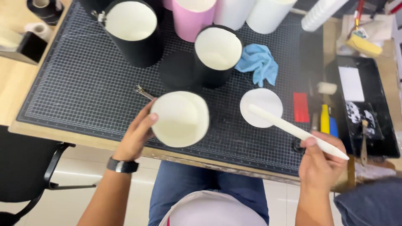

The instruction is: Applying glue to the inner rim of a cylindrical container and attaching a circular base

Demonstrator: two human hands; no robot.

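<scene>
Hands: left (136, 136) gripping one cream-lined cylinder (180, 119), right (320, 161) holding one white folder stick (293, 129), two black cylinders (215, 56)

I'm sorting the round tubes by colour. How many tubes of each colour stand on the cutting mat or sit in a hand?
Black tubes: 3 (one held by the left hand, cream inside)
Pink tube: 1
White tubes: 2
Total: 6

I see bright, even overhead light, soft short shadows, sharp focus mid-scene, and slight wide-angle bending at the edges.
</scene>
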